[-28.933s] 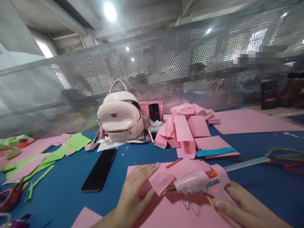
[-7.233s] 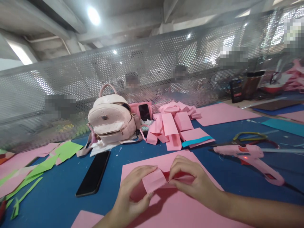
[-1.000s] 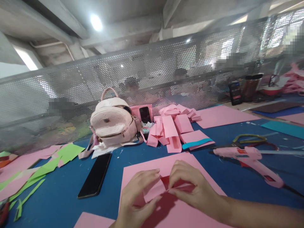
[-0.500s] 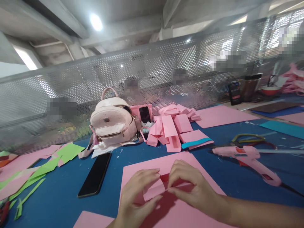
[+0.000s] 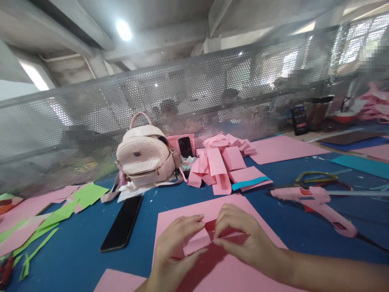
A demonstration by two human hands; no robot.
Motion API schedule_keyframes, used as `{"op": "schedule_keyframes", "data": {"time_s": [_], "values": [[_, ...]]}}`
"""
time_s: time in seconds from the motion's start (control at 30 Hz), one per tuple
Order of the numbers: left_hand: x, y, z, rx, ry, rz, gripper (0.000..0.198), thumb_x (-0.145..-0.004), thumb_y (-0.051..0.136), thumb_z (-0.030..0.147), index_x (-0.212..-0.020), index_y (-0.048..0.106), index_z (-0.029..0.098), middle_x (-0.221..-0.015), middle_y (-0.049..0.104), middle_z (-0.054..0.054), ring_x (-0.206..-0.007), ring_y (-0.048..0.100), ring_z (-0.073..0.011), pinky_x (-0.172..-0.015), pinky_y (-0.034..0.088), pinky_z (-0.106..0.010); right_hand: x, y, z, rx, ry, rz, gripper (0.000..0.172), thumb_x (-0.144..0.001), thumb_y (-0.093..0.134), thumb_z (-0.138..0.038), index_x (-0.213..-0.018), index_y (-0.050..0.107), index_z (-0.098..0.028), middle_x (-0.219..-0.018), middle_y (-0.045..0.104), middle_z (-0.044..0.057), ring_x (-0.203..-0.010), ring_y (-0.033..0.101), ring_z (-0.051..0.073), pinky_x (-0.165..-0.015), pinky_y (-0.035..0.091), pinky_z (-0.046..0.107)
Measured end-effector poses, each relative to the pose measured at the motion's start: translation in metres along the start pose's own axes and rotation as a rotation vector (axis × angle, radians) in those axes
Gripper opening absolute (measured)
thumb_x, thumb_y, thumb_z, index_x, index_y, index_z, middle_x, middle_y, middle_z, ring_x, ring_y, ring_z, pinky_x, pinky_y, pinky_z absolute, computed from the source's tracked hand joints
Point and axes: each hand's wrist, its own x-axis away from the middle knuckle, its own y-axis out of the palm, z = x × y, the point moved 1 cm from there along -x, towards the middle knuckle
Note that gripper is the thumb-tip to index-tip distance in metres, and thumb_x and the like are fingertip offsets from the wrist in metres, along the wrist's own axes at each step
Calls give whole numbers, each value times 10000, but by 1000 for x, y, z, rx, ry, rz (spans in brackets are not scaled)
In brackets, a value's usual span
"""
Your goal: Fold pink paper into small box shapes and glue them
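Note:
Between my two hands is a small folded pink paper piece (image 5: 197, 242), shaped like an open box or tube. My left hand (image 5: 174, 247) grips its left end, with fingers over the top and thumb below. At its right side my right hand (image 5: 243, 239) pinches an edge between thumb and fingers, and the fingers hide part of the fold. Under both hands lies a large pink paper sheet (image 5: 170, 217). To the right rests a pink hot glue gun (image 5: 314, 200), beside scissors (image 5: 317, 178) with a yellow-green handle.
A black phone (image 5: 123, 223) lies left of the sheet. Behind stand a pale pink backpack (image 5: 146, 156) and a pile of folded pink paper pieces (image 5: 220, 162). Green paper scraps (image 5: 86, 198) spread at left. A perforated metal screen (image 5: 194, 93) runs along the back, with people beyond it.
Almost nothing differs. Both hands keep their hold on the folded pink paper, with only a very slight shift of the right fingers and of the camera's view.

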Motion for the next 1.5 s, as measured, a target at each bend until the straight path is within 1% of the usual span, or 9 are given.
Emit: {"op": "schedule_keyframes", "data": {"time_s": [0.13,0.23,0.33,0.43,0.73,0.87,1.13,1.3,1.5], "values": [[0,-3,0,-43,-14,-11,442,-864,769,297,-1284,642,245,-1230,739,-106,-1114,715,-230,-948,590,-315,-1,0,0,7,-3,-3,164,-926,709,-345,-817,676,-227,-771,663,14,-771,589,182,-752,447,332],[-4,-10,4,-105,53,6,423,-884,743,296,-1289,642,224,-1314,686,-137,-1189,670,-256,-974,572,-350,0,-1,2,18,-3,18,167,-924,710,-346,-816,673,-225,-783,674,21,-770,596,184,-751,455,334],[-10,-19,11,-158,193,13,189,-920,682,214,-1098,736,244,-1322,669,-118,-1158,669,-247,-937,571,-354,0,-2,4,20,-5,24,147,-922,716,-325,-824,677,-223,-802,684,25,-787,605,185,-750,458,330],[-17,-25,18,-176,266,-5,136,-940,650,197,-952,772,256,-1260,692,-91,-1086,682,-222,-911,560,-339,0,-2,4,9,-8,28,133,-913,729,-306,-822,679,-223,-799,684,18,-775,604,178,-744,452,324],[-29,-35,24,-159,241,-57,140,-952,656,236,-848,750,242,-1113,754,-55,-1016,662,-213,-891,533,-371,-1,-4,4,0,0,27,116,-913,730,-262,-821,669,-226,-797,688,7,-779,605,169,-746,442,313],[-31,-40,24,-172,220,-48,153,-942,673,232,-793,707,220,-1023,766,-52,-977,650,-203,-832,559,-345,-2,-4,4,11,1,30,116,-914,726,-256,-817,670,-223,-798,688,16,-783,607,175,-739,443,316],[-31,-39,19,-111,162,-81,214,-993,532,125,-993,726,213,-1026,776,-85,-977,668,-220,-809,565,-348,-2,-4,6,16,-4,24,114,-921,715,-258,-823,671,-221,-791,681,13,-767,597,167,-721,440,305],[-31,-38,18,-59,156,-142,265,-1011,476,93,-1066,721,180,-1109,760,-93,-1035,649,-191,-879,528,-318,-1,-5,7,10,-14,29,110,-919,720,-258,-827,670,-223,-797,677,7,-777,595,163,-738,437,303],[-35,-38,24,-88,215,-146,119,-975,628,202,-876,686,172,-1075,755,-71,-997,640,-163,-888,515,-293,-3,-5,6,8,-11,27,94,-907,731,-223,-836,670,-225,-805,683,3,-784,601,161,-738,436,298]]}}
